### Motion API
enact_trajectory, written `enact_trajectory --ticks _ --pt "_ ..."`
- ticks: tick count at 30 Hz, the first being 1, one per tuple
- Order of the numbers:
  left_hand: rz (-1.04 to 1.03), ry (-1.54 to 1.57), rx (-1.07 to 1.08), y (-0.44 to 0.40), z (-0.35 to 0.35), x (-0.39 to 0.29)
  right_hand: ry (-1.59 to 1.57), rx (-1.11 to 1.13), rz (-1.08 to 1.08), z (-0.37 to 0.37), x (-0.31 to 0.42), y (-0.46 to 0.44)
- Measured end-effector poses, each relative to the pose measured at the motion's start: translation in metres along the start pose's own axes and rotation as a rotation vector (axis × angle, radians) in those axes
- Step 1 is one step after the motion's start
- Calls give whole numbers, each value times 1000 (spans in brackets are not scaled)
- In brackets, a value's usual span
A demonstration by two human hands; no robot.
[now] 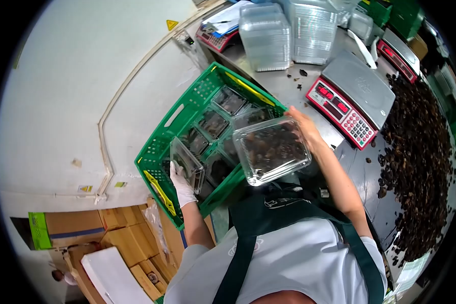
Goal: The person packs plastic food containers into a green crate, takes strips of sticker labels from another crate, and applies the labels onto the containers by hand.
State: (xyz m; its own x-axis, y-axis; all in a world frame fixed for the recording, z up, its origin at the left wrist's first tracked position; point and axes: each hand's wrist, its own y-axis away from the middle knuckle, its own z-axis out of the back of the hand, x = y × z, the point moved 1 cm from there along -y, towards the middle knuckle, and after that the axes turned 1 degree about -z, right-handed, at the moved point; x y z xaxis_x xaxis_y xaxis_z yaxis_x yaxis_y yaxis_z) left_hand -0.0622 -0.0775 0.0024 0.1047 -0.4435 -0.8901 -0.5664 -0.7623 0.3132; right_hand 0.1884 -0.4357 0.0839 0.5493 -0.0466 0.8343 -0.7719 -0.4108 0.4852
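Note:
My left hand (181, 183), in a white glove, is closed on a clear plastic container (188, 164) that stands tilted on edge at the near-left end of a green crate (159, 133). My bare right hand (305, 130) grips the right side of another clear lidded container (272, 149) with dark brown pieces inside, held above the crate's right rim. Several similar filled containers (213, 123) sit in rows in the crate. The held container covers part of the crate and some boxes in it.
Right of the crate, a red and grey digital scale (352, 99) stands on a metal table (362, 169). A large heap of dark brown pieces (423, 167) spreads along the table. Stacks of empty clear containers (265, 38) are at the back. Cardboard boxes (129, 243) lie at lower left.

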Motion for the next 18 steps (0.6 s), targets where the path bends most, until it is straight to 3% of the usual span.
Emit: enact_trajectory --ticks 1,3,5,7,9,11,13,14,15,17,18 --pt "-8 166 98 4 3 -1 18 47 60 -21 8 -4" --pt "-104 170 71 -36 74 29 131 63 69 -55 3 -39" --pt "-105 202 80 -11 56 7 175 -13 243 -85 -28 -96" --pt "-47 414 119 16 33 -11 264 -51 131 -107 -45 -131" --pt "-46 444 -23 18 36 -10 551 -223 140 -128 -70 -151" --pt "-23 363 80 13 53 3 662 -262 161 -146 -96 -149" --pt "-186 89 54 7 42 10 791 -158 75 -158 -102 -133" --pt "-234 -6 44 5 36 14 771 -17 -114 -161 -99 -125" --pt "-127 48 72 9 22 5 885 54 -157 -162 -104 -125" --pt "93 151 108 17 -6 -13 1111 153 -5 -154 -107 -129" --pt "243 261 171 0 -1 -3 1136 163 -85 -152 -91 -123"
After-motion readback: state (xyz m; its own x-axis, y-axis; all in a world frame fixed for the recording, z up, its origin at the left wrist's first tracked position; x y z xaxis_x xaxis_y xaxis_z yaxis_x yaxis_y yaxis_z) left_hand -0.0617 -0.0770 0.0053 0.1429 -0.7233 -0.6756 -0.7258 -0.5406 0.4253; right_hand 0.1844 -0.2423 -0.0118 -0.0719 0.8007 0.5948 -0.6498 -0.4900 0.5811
